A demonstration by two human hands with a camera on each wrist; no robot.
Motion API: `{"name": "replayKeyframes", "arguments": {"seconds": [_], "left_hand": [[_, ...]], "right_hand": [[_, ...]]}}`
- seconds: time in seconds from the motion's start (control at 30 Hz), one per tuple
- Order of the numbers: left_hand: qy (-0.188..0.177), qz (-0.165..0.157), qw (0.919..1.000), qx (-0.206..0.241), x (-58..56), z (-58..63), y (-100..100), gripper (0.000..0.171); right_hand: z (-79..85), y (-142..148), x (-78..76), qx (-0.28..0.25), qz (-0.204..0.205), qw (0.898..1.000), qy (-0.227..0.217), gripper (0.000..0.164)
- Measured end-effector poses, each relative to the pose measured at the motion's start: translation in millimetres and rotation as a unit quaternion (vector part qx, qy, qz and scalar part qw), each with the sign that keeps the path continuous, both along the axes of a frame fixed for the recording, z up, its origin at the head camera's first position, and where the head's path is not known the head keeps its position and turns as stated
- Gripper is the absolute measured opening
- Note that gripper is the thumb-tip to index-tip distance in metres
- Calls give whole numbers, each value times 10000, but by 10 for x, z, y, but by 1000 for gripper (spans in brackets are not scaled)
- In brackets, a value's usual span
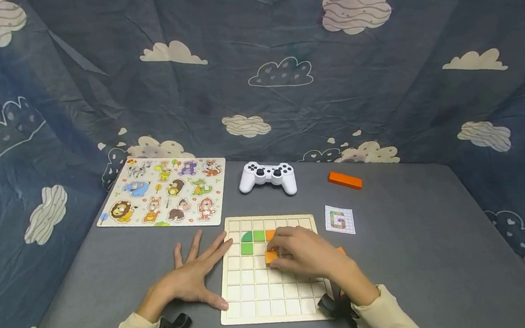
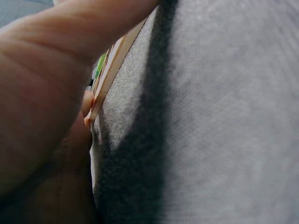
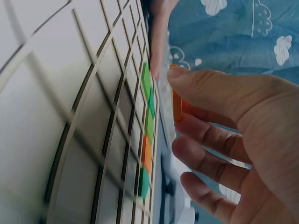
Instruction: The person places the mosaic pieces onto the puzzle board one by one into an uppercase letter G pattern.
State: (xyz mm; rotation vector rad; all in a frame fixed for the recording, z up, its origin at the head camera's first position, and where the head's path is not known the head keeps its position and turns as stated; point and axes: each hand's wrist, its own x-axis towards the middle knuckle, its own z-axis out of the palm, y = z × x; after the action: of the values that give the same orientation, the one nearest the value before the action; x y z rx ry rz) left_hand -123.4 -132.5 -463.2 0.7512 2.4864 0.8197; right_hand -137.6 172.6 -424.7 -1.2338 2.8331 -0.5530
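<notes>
Pinching an orange piece (image 1: pixel 271 257) between thumb and fingertips of the right hand (image 1: pixel 305 251), just below the middle of the head view, over the upper middle of a pale grid board (image 1: pixel 277 291). In the right wrist view, gripping the same piece near the centre of the frame, apart from the board, with the remaining fingers loosely bent. At lower left of centre in the head view, resting the left hand (image 1: pixel 193 279) with fingers spread and grasping nothing, thumb and forefinger at the board's left edge. Cannot tell from the left wrist view, largely blocked by skin, whether pressing on that edge or merely touching it.

Set in the board's upper rows: a dark green rounded piece (image 1: pixel 247 236), then to its right a green square (image 1: pixel 259 235) and an orange square (image 1: pixel 271 234); directly beneath the rounded one, another green square (image 1: pixel 247 248).

Lying right of the board, a small pattern card (image 1: pixel 340 219); above that, toward the upper right of the table (image 1: pixel 437 232), an orange bar (image 1: pixel 345 180). Placed above the board, a white game controller (image 1: pixel 268 176); to the left of it, an animal puzzle (image 1: pixel 164 191). Hung behind, a cloud-printed cloth (image 1: pixel 231 26).
</notes>
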Motion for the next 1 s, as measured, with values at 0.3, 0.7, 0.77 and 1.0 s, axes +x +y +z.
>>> {"name": "replayKeyframes", "arguments": {"seconds": [0.3, 0.7, 0.77, 1.0], "left_hand": [[-44, -44, 10000, -26, 1, -9, 21, 127], [29, -18, 10000, -65, 8, -2, 9, 129], [18, -18, 10000, -50, 7, -9, 6, 128], [6, -5, 10000, -12, 9, -22, 0, 128]], "right_hand": [[-43, -293, -25, 12, -1, 9999, -156, 22], [-147, -466, -1, 100, -605, 9981, -85, 17], [-163, -478, 3, 49, -604, 9981, -100, 16], [-200, -532, 23, 140, -605, 9981, -54, 15]]}}
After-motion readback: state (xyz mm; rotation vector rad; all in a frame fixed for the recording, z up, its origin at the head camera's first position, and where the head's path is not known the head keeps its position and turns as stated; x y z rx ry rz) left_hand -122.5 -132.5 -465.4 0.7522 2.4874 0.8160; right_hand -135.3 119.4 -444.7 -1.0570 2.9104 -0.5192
